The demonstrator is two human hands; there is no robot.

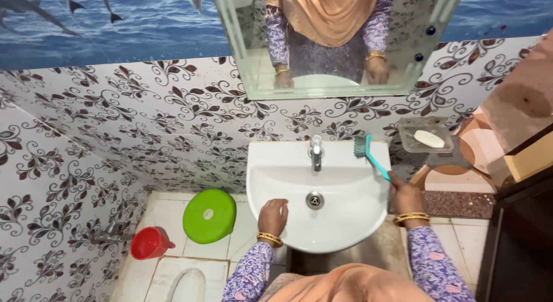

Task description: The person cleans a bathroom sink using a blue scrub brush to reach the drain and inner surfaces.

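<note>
Down at the sink point(345, 221), the left hand point(273, 216) rests curled on the front rim, holding nothing, while the right hand point(405, 193) grips a teal brush point(368, 155), bristles up by the tap point(315, 152). Its fingers hide the handle's end. Beyond, a soap dish point(423, 138) hangs on the wall, and the mirror point(340, 42) is cut off at the top.

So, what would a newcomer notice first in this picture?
The white sink in the middle, with the left hand resting on its front rim. The right hand holds a teal brush, bristles near the tap. A bright green lid sits on the floor at left.
</note>
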